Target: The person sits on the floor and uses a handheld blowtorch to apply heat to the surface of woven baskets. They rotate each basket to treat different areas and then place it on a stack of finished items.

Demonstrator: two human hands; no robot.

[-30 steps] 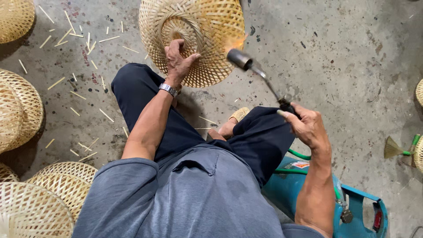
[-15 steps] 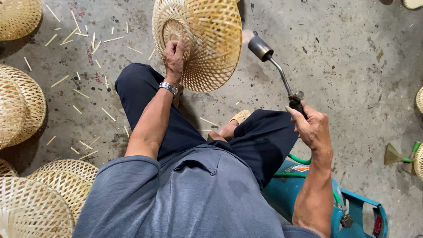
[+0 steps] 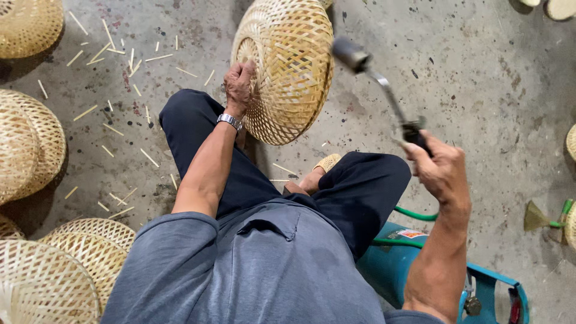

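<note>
Gripping the woven bamboo hat point(image 3: 288, 66) by its rim, left hand point(image 3: 239, 81); right hand point(image 3: 441, 171) clenched around the torch point(image 3: 384, 90) just beside it

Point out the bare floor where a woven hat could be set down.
Barest: the concrete floor right of the woven hat in the left hand, beyond the torch in the right hand. Crowded: left side, with stacked hats and bamboo slivers.

floor: stained grey concrete point(image 3: 480, 90) | litter: bamboo slivers point(image 3: 114, 129) | light: even
</note>
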